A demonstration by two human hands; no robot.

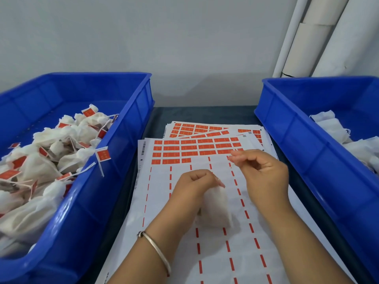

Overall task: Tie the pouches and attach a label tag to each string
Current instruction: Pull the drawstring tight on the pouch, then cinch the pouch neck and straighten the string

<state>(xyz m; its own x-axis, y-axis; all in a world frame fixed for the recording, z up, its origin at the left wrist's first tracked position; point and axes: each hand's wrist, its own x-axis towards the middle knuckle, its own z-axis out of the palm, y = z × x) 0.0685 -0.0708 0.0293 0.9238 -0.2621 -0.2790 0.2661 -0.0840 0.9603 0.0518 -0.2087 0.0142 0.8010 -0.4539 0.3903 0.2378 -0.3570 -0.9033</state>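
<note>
Head view: your pouch point(216, 210) was white, gauzy, gathered at the neck, hanging below your left hand point(196, 182), which pinched its top over the label sheet point(205, 149). Your right hand point(264, 171), just beside, pinched the string point(232, 165); blurred.

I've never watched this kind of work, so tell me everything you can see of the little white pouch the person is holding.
The pouch is a small bag of thin, white, gauzy fabric, blurred here. The left hand pinches its gathered neck, so the body hangs just over the label sheet; whether it touches the sheet is unclear. The right hand pinches what seems to be its string, drawn up and to the right. No red tag shows on it.
</note>
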